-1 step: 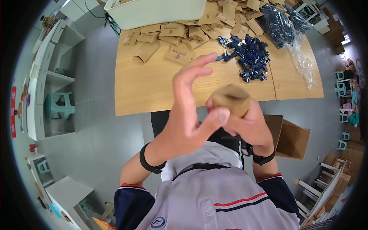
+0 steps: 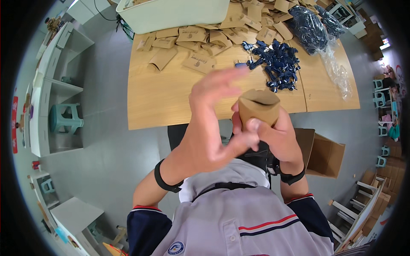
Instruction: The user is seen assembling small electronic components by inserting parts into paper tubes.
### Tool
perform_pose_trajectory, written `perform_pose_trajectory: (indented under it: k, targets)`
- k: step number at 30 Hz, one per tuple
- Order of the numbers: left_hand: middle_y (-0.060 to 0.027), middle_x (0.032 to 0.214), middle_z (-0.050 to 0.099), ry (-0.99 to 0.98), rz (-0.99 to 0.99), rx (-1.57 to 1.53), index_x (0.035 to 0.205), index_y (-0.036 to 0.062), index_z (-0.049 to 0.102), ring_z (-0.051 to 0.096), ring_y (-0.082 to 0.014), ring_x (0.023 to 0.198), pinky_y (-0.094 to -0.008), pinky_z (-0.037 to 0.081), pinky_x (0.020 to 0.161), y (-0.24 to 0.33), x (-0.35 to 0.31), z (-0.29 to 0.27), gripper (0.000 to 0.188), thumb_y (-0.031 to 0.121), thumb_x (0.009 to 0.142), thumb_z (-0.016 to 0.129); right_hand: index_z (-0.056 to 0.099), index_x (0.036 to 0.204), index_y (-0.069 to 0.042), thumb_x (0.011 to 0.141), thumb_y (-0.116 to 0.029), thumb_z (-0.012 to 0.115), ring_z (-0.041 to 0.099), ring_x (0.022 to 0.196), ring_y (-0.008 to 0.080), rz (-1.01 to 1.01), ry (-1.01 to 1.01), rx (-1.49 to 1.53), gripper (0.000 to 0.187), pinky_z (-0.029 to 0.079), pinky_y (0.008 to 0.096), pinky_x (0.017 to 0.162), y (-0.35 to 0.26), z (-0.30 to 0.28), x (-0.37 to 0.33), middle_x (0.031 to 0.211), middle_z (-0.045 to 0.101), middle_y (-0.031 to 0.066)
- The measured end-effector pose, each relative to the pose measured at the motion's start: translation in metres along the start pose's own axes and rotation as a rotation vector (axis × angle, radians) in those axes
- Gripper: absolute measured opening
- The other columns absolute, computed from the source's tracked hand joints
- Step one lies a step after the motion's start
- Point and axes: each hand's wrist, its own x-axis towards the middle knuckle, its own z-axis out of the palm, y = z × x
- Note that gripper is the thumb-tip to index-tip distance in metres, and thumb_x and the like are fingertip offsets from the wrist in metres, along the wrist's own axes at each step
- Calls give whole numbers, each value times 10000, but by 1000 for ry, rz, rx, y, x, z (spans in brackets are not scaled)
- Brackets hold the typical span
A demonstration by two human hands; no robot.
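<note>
My right hand (image 2: 277, 128) is closed around a brown kraft-paper pillow box (image 2: 259, 112), held upright above the table's front edge. The box's top end is open and its inside looks dark. To its left is my left hand (image 2: 209, 115), blurred by motion, its fingers stretched out and its thumb spread toward the box. No object shows between that thumb and the fingers. Just beyond the left fingertips lies a small dark blue piece (image 2: 241, 65), at the edge of a pile of dark blue corded items (image 2: 282, 66); their exact kind is hard to make out.
Many flat brown pillow boxes (image 2: 192, 34) lie across the back of the wooden table (image 2: 162, 98). A white bin (image 2: 175, 17) stands at the back left. Clear plastic bags with dark contents (image 2: 309, 30) sit at the back right. An open cardboard carton (image 2: 326, 153) is at lower right.
The box in my right hand has become sharper and its open end faces up more. My left fingers have shifted slightly down, and more of the small blue piece shows.
</note>
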Motion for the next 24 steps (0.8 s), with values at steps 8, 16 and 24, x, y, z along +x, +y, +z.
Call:
perform_pose_trajectory:
  k: [8, 16, 24]
  targets:
    - [-117, 1316, 561, -145, 216, 579, 827, 59, 574, 569, -318, 1163, -425, 470, 878, 8, 1, 16, 229, 105, 695, 755, 363, 1361, -8, 985, -107, 497, 523, 1067, 109, -263, 318, -9, 411, 445, 261, 906, 27, 18, 11, 1191, 522, 70]
    - [-214, 1515, 352, -381, -24, -1, 1242, 13, 485, 494, -367, 1285, -386, 480, 978, 5, 11, -9, 584, -136, 708, 667, 534, 1222, -11, 927, -106, 584, 521, 736, 58, -210, 378, -552, 315, 418, 195, 629, -8, 6, -4, 860, 577, 17]
    - [-146, 1210, 617, -118, -37, 56, 1253, 20, 557, 627, -296, 1048, -362, 509, 883, -7, 20, -8, 434, 89, 842, 678, 643, 952, 16, 816, 12, 694, 560, 554, 93, -175, 469, -686, 145, 445, 259, 500, -1, -6, -6, 721, 638, 75]
